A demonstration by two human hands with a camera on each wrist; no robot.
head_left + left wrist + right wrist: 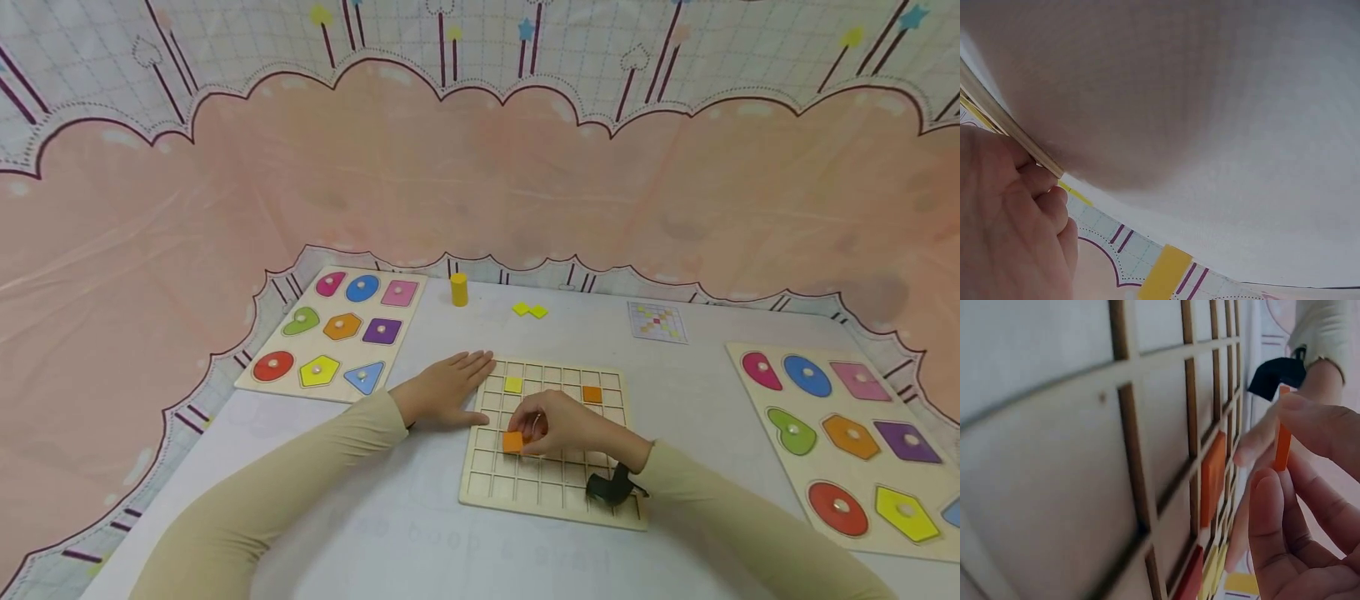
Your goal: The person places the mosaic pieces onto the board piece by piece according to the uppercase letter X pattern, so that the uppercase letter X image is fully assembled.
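Note:
My left hand (450, 387) rests at the left side of the wooden grid board (555, 517), fingers extended and thumb at its edge. In the left wrist view, the fingers lie against that edge. Over the board, my right hand (558, 423) pinches an orange square tile (1283, 434) between thumb and fingertips. Another orange tile (1213, 478) sits on the grid near it, with a red tile (1191, 578) and yellow tiles (1215, 569) beside it. In the head view, a yellow tile (513, 384) and an orange tile (592, 394) lie in the upper rows; the hand hides the middle cells.
Shape-puzzle boards stand to the left (303, 390) and right (787, 400). Behind the grid are a yellow cylinder (459, 290), two yellow tiles (530, 310) and a pattern card (657, 322). A patterned cloth hangs behind the white table.

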